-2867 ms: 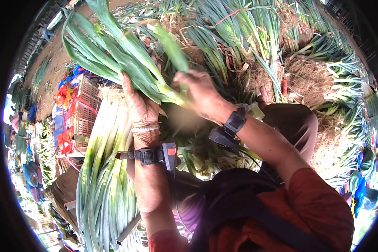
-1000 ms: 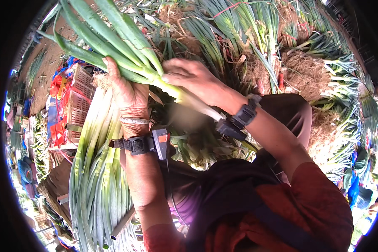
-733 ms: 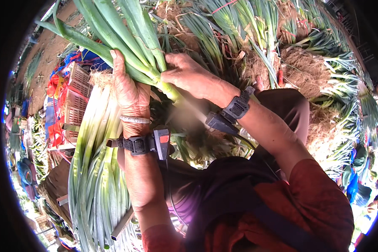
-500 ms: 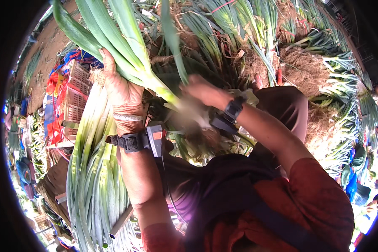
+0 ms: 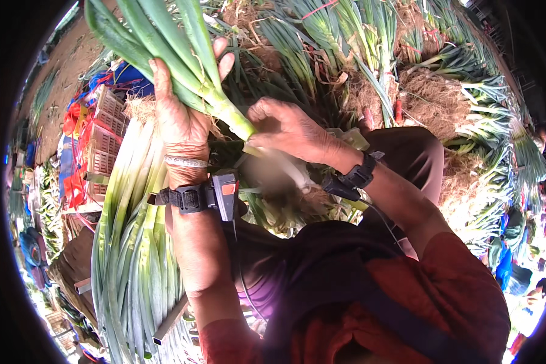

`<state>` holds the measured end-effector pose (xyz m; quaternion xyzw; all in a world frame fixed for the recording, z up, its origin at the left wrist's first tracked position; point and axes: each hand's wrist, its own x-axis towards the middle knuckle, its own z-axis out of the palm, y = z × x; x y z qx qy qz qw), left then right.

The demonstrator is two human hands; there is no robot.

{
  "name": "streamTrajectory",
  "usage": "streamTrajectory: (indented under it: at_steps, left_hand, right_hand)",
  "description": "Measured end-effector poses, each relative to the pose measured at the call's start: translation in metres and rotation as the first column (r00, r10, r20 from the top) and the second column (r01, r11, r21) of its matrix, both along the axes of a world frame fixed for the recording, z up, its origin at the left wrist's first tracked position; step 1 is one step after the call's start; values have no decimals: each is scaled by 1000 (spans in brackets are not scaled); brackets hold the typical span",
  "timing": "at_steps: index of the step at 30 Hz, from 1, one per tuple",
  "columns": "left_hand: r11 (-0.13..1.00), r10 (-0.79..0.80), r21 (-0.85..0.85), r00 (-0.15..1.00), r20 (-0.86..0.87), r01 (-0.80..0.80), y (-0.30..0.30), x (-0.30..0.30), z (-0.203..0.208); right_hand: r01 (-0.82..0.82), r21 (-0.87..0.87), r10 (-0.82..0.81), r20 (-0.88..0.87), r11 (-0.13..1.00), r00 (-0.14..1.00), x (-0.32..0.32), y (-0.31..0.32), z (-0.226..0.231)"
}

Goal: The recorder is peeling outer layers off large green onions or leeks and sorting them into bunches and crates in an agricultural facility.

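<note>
My left hand (image 5: 183, 121) holds a large green onion (image 5: 229, 114) slantwise, its thumb on one side of the broad green leaves and fingertips showing on the other. Closed fingers of my right hand (image 5: 291, 132) touch the stalk where green turns pale. The lower white part and root end appear smeared by a blurry patch. Beside my left forearm lies a bundle of green onions (image 5: 141, 224), roots toward the far side, leaves hanging toward me. Both wrists wear black straps with small devices.
A pale plastic crate (image 5: 106, 133) with red and blue wrappings stands at the left. Bundled green onions (image 5: 370, 48) with matted roots (image 5: 434, 103) fill the far side and right. A metal bar (image 5: 171, 320) sticks out by the left bundle. My knee (image 5: 406, 158) is at the right.
The long loose leaf in my right hand is no longer seen. That hand has come back against the stalk, and fingertips of my left hand now show beyond the leaves.
</note>
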<state>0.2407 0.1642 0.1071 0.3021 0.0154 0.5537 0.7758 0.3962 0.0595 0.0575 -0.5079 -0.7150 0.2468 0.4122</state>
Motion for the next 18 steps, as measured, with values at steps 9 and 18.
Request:
streamTrajectory:
  at_steps: [9,18]
  left_hand:
    - [1000,-2,1,1000,-23,2,2,6,-9]
    - [995,38,-94,999,-8,-38,16,3,-33]
  right_hand:
    - [-30,-27,20,-297,999,955,-3,-6,-16]
    - [-441,387,-22,772,809,636,-9,-33,22]
